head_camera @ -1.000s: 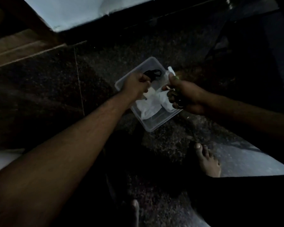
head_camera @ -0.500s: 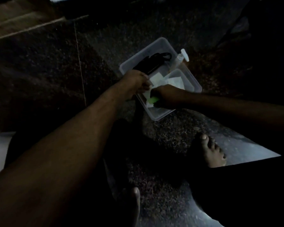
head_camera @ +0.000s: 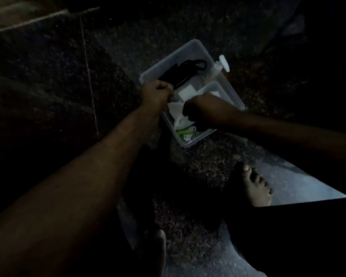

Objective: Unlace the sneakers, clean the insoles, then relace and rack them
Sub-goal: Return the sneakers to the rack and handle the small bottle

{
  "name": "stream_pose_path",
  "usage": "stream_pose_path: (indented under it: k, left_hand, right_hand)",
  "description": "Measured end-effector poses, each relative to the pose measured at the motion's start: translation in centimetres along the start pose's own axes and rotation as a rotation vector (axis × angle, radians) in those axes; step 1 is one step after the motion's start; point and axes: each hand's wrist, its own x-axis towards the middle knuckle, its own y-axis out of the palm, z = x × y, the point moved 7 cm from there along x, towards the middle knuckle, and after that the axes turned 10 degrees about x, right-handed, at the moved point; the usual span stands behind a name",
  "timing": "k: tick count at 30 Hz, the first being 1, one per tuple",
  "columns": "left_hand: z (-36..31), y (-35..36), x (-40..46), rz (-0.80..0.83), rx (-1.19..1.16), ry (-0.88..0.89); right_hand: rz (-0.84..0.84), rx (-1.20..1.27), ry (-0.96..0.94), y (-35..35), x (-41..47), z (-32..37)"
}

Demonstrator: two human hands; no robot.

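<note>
A clear plastic box [head_camera: 190, 47] sits on the dark speckled floor. Inside lie black laces [head_camera: 185, 70] at the far end, a white cloth [head_camera: 178, 113] in the middle, and a green and white item [head_camera: 185, 133] at the near end. A white pump bottle [head_camera: 221, 65] leans at the box's right side. My left hand [head_camera: 156, 94] is curled at the box's left rim and pinches the cloth's edge. My right hand [head_camera: 202, 108] is curled over the cloth inside the box. No sneakers are in view.
My bare feet [head_camera: 255, 186] rest on the floor near the box, one at the right and one [head_camera: 158, 248] at the bottom centre. A wooden step [head_camera: 18, 19] runs along the top left. Everything is very dimly lit.
My right hand has come down from above the box into it, onto the cloth. The pump bottle and the green item have come into sight. My left hand stays at the rim.
</note>
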Motion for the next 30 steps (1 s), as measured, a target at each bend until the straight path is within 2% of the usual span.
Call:
stream_pose_path:
  k: [2,4,6,7,10,12,13,19,23,26,30]
  left_hand:
    - [0.7,-0.3,-0.1,-0.161,0.03,-0.009]
    - [0.6,-0.4,-0.7,-0.258,0.158,0.059]
    - [-0.5,0.4,-1.3,-0.222,0.318,0.192]
    - [-0.9,1.3,-1.5,-0.149,0.395,0.261]
    - [-1.2,4.4,-1.4,0.095,0.723,0.423]
    - [-0.7,5.2,-1.1,0.109,0.904,0.446]
    - [-0.3,5.2,-1.0,0.092,0.924,0.434]
    - [-0.7,3.6,-0.4,-0.107,0.927,0.425]
    - [-0.2,3.5,0.9,-0.008,0.887,0.37]
    - [-0.3,3.1,1.1,-0.084,0.91,0.397]
    - [-1.0,2.2,0.2,-0.224,0.669,0.381]
  right_hand:
    - [-0.162,0.121,0.077,-2.9,-1.1,-1.0]
    - [-0.364,0.216,0.161,-5.3,-2.7,-2.6]
    - [-0.546,0.242,0.226,-6.7,-4.6,-4.2]
    - [-0.595,0.23,0.238,-7.0,-5.4,-4.9]
    - [-0.561,0.181,0.22,-5.8,-6.0,-5.8]
    - [-0.543,0.145,0.197,-5.2,-5.8,-5.8]
    - [-0.547,0.126,0.192,-5.1,-5.7,-5.8]
    - [-0.472,0.091,0.139,-3.6,-5.0,-5.2]
    - [-0.501,0.156,0.14,-4.1,-4.9,-5.5]
    - [-0.513,0.156,0.172,-4.5,-5.4,-6.3]
    - [-0.589,0.135,0.273,-4.9,-7.3,-7.7]
